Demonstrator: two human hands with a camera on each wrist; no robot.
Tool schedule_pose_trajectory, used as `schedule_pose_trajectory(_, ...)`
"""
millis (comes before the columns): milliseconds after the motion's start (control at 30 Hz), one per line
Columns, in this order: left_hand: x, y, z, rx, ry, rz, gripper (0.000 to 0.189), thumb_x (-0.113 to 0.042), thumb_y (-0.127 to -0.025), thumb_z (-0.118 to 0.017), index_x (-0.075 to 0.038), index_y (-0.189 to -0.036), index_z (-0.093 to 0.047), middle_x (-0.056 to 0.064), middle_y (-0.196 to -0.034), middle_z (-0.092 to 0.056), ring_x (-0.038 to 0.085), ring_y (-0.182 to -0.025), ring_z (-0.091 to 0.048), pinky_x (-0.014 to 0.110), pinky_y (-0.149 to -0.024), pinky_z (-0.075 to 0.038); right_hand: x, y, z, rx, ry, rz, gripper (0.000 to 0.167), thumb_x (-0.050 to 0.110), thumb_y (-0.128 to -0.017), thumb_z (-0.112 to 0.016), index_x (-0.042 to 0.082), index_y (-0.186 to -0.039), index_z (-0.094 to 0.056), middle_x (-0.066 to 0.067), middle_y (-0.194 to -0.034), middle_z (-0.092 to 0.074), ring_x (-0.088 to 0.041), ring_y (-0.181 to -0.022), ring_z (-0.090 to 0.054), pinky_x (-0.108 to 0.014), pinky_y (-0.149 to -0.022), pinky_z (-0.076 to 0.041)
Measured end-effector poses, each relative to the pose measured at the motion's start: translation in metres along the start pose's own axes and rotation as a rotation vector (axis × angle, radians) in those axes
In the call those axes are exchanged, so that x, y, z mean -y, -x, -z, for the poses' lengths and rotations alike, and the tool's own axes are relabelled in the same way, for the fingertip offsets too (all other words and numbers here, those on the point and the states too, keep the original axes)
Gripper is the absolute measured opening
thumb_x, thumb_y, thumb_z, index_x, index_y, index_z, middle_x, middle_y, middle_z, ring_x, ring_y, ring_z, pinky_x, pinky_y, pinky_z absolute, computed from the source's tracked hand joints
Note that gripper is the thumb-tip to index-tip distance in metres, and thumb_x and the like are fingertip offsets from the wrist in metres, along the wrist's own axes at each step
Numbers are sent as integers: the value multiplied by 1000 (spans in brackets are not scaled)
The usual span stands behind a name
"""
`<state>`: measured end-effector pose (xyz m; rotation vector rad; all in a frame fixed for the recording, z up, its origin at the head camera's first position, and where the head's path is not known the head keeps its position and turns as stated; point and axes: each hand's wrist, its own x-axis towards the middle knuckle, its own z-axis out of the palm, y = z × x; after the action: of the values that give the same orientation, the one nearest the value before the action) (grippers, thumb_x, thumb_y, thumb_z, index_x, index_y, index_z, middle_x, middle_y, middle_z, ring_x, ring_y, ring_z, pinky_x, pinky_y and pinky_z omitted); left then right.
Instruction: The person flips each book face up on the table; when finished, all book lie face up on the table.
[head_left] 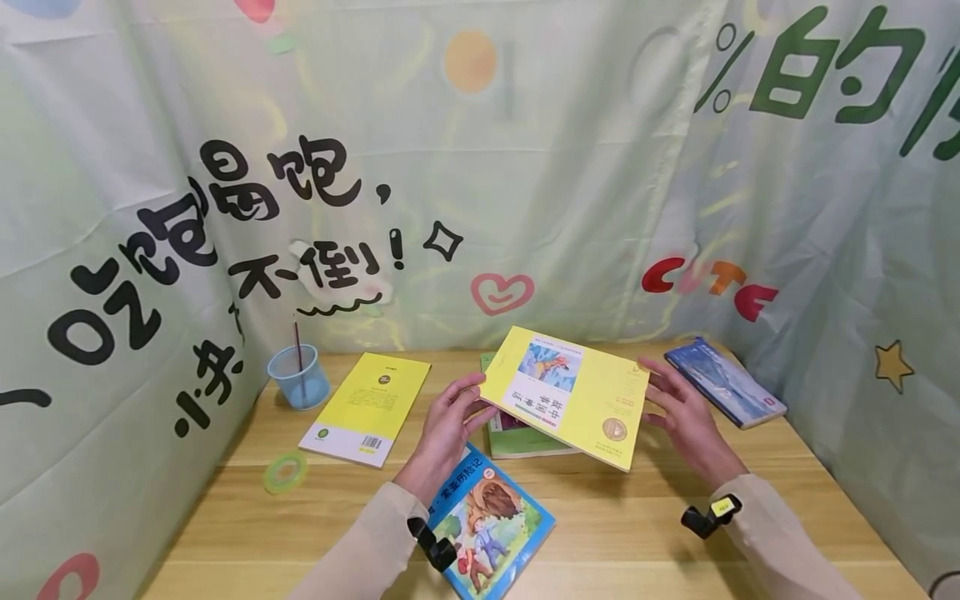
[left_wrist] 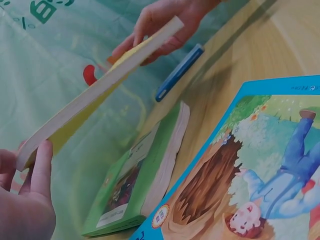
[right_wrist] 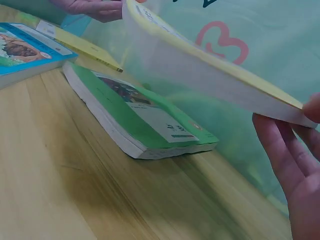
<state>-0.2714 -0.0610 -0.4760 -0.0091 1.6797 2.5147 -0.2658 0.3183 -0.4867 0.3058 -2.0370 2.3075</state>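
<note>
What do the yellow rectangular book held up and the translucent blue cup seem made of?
Held yellow rectangular book: paper pages, by its pale page edges; smooth-looking cover, probably card. Translucent blue cup: likely smooth plastic; the thin dark stick shows through.

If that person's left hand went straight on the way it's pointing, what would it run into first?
The left hand would first push into the yellow Chinese-titled book it already pinches by the edge. Past that, probably the printed cloth backdrop, though depth is hard to judge.
</note>
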Motion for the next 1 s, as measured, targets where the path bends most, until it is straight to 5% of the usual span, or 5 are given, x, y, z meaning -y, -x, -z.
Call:
schedule_pose_trajectory(200,0,0,1,-3,-8,10,33,-22,-112,-64,-7,-141,-60,14,-139,-63,23,-118,-73,35,-101,-65,-3,0,0,50,-56,45,47,8,-114,-54,7,-161,-51,13,-137,-67,-2,-116,-69,-21,-92,-63)
schedule_pose_trajectory(500,-2,3,2,96,-33,40,50,-9,-109,-55,-14,-158,-56,15,-163,-52,20,-117,-74,33,-95,-66,-2,2,-3,-37,-47,-6,37,16,-113,-59,9,-150,-65,16,-132,-69,-3,-111,-70,-20,-91,-62)
schedule_pose_trajectory(633,-2,5,3,111,-61,58,45,-20,-112,-56,-17,-157,-58,14,-159,-57,20,-116,-75,34,-94,-67,0,2,-2,55,-43,0,52,17,-116,-52,11,-167,-44,17,-151,-58,-1,-120,-67,-23,-92,-62)
schedule_pose_trajectory(800,-1,4,6,140,-121,70,47,-37,-114,-58,-20,-158,-54,15,-147,-64,22,-114,-76,37,-94,-67,1,3,4,255,-133,34,65,4,-116,-36,14,-176,-13,13,-170,-35,3,-141,-56,-22,-108,-55)
schedule_pose_trajectory(1000,1,2,10,145,-154,101,45,-27,-115,-57,-22,-159,-53,16,-148,-61,24,-115,-74,34,-93,-67,-2,5,6,277,-185,14,54,4,-117,-37,12,-171,-36,18,-158,-55,1,-136,-62,-20,-108,-55)
